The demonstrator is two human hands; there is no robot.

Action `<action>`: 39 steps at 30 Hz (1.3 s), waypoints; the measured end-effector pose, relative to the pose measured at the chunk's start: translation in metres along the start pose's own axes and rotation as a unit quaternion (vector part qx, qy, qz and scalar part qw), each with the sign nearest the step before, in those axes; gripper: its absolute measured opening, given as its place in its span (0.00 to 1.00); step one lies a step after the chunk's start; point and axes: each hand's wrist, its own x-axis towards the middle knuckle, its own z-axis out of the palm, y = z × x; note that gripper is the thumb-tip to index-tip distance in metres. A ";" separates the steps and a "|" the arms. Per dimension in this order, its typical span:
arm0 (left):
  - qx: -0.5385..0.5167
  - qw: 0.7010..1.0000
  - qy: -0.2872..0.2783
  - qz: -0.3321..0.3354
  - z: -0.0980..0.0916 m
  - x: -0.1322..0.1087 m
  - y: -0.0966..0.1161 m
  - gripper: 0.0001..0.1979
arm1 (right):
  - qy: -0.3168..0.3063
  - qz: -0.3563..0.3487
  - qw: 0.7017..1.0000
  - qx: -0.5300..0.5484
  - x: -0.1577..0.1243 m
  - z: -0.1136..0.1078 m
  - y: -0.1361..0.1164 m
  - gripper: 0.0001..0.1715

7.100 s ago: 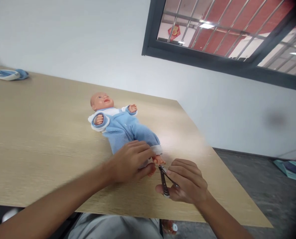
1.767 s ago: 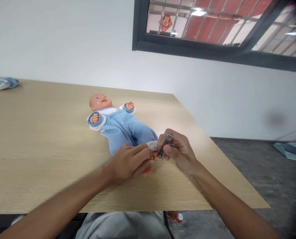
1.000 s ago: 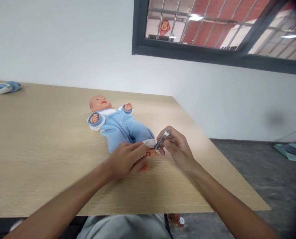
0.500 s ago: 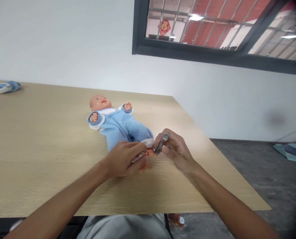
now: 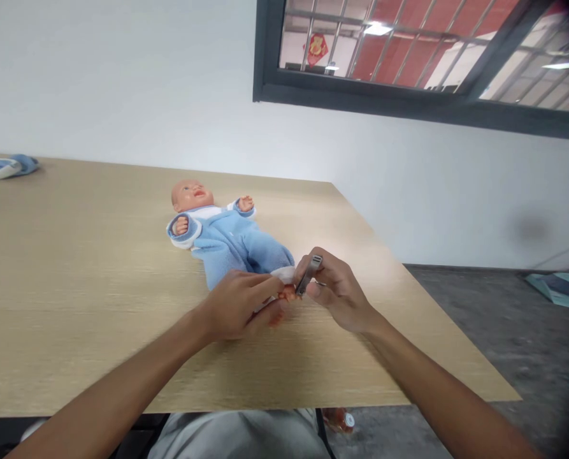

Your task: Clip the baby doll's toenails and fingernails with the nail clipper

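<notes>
At the far upper left a blue-and-white bundle [image 5: 4, 167] lies on the wooden table [image 5: 74, 287], well apart from the hands. Left of centre the doll [image 5: 227, 236] in its blue suit lies on its back, head toward the wall and legs toward the person, which puts the feet within easy reach. Just below centre the left hand [image 5: 234, 312] is closed on the doll's foot [image 5: 288, 293], pinching it between fingers and thumb, seemingly to steady it and leave the toes bare. Just to the right the nail clipper [image 5: 308, 273] stands tilted, its lower end at the toes. The right hand [image 5: 336, 293] grips it between thumb and forefinger (whether the lever is pressed is lost in blur). A barred window [image 5: 408, 64] fills the upper right.
</notes>
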 end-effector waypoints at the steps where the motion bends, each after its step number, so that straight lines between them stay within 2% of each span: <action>1: 0.000 1.000 0.000 -0.001 0.000 0.000 0.000 0.04 | -0.001 -0.002 1.000 0.002 0.000 0.000 -0.001 0.16; 15: 0.000 1.000 -0.016 0.001 -0.001 0.000 0.000 0.02 | -0.001 -0.009 1.000 -0.006 0.000 -0.001 0.000 0.16; 39: 0.012 1.000 -0.001 0.017 0.000 0.001 -0.001 0.03 | -0.011 -0.012 0.999 -0.037 0.002 -0.002 -0.002 0.16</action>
